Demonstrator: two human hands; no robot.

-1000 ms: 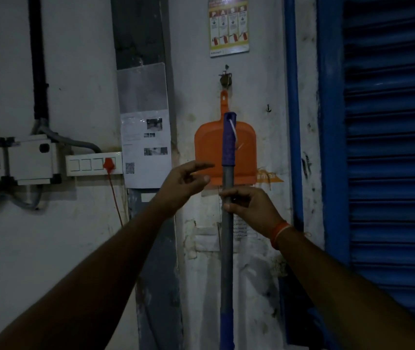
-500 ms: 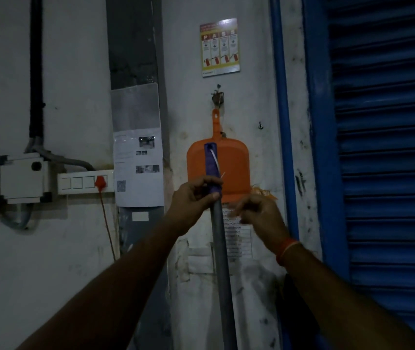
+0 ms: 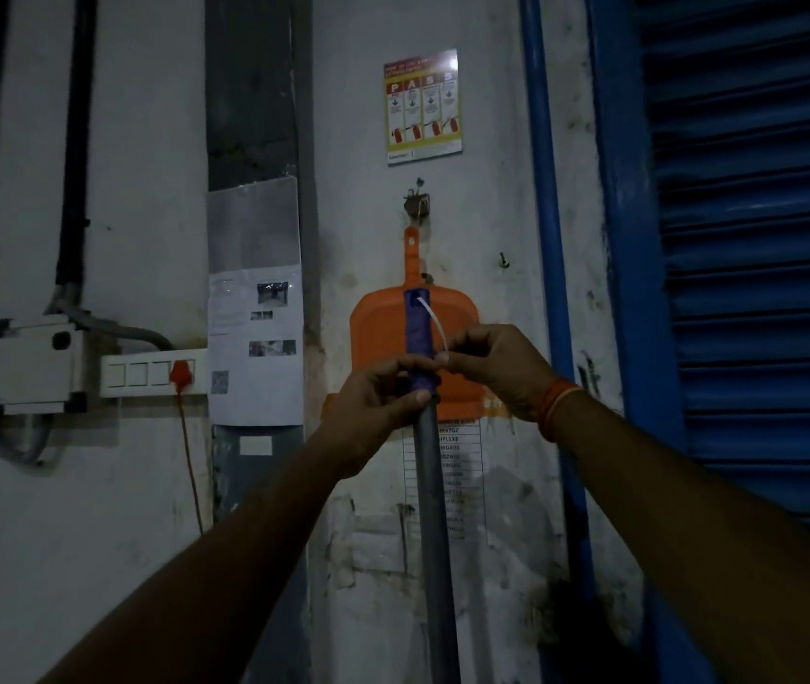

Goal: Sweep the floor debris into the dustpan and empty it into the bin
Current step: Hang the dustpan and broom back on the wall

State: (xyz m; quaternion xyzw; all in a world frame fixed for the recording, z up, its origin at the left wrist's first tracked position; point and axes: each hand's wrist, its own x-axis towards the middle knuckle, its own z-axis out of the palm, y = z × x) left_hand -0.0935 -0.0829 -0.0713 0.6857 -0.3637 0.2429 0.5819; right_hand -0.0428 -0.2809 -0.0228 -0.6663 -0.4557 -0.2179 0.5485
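Observation:
An orange dustpan (image 3: 377, 338) hangs by its handle from a hook (image 3: 416, 205) on the white wall. In front of it stands a broom's grey pole (image 3: 431, 486) with a purple grip (image 3: 418, 328) at its top. My left hand (image 3: 373, 412) grips the pole just below the purple grip. My right hand (image 3: 496, 367) pinches the white hanging loop (image 3: 435, 325) that comes off the grip's top. The broom's head is out of view below.
A blue roller shutter (image 3: 758, 288) and its blue frame fill the right side. A fire-extinguisher poster (image 3: 423, 108) hangs above the hook. Papers (image 3: 255, 348), a switch panel (image 3: 146, 372) and cable boxes (image 3: 13, 357) line the wall at left.
My left hand went from open in the air to gripping the pole. My right hand let go of the pole and moved up to pinch the white loop.

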